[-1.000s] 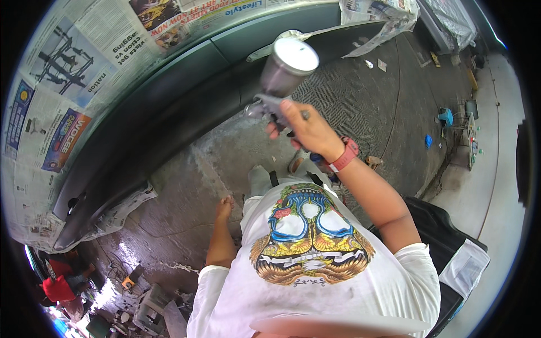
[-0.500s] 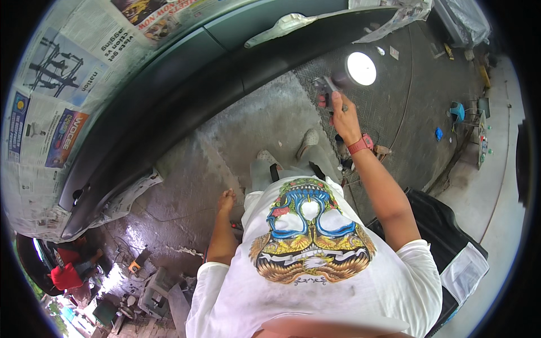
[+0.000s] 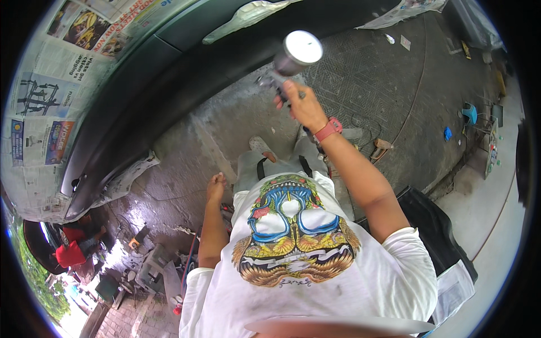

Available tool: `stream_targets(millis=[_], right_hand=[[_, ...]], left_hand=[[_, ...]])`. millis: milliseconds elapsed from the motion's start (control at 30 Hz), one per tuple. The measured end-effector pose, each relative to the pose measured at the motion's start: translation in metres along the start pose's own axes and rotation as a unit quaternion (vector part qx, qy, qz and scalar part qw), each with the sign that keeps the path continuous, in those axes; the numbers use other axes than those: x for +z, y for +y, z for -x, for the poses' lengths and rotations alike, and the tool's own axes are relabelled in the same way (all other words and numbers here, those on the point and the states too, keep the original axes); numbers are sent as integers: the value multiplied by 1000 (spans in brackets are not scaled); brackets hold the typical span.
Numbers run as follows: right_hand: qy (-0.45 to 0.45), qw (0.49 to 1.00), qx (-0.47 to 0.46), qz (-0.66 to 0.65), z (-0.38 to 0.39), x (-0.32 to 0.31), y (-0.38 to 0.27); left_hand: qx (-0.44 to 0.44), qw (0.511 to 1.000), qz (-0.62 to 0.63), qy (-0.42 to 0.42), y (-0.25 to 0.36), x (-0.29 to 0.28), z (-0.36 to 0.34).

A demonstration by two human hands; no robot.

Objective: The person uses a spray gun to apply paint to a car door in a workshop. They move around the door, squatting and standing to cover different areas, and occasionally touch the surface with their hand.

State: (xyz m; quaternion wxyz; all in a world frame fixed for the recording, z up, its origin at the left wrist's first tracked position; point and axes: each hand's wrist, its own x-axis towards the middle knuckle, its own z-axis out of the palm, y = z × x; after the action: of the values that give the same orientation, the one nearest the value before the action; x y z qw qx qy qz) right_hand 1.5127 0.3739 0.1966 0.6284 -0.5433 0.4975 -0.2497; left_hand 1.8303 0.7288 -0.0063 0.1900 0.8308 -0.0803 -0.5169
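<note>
My right hand (image 3: 307,107), with a red watch (image 3: 329,129) on its wrist, grips a spray gun (image 3: 274,82). A round cup with a white top (image 3: 303,47) sits on the gun. The gun is held close to a dark car body panel (image 3: 186,81), and some of it is blurred. A gap between gun and panel shows only roughly. Down at my left side, my left hand (image 3: 216,183) is closed with curled fingers. Its palm is hidden, so I cannot make out whether anything is in it.
Newspaper sheets (image 3: 42,115) mask the car above the panel. A pale masked strip (image 3: 239,21) lies along the panel. A black part (image 3: 431,225) stands behind my right arm. A blue stool (image 3: 469,114) is at far right. Tools and a person in red (image 3: 70,254) are at lower left.
My right hand has swept left with the spray gun, along the dark panel. My view has shifted slightly, and my left hand still hangs at my side.
</note>
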Motion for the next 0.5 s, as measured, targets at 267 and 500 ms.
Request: stream_targets(millis=[267,500], right_hand=[[159,986,-33,-41,-42,-163,30],[249,966,-25,-67,-59,-275,51]], left_hand=[[29,994,-105,-12,-5,82,52],[14,996,-86,14,-28,105,71]])
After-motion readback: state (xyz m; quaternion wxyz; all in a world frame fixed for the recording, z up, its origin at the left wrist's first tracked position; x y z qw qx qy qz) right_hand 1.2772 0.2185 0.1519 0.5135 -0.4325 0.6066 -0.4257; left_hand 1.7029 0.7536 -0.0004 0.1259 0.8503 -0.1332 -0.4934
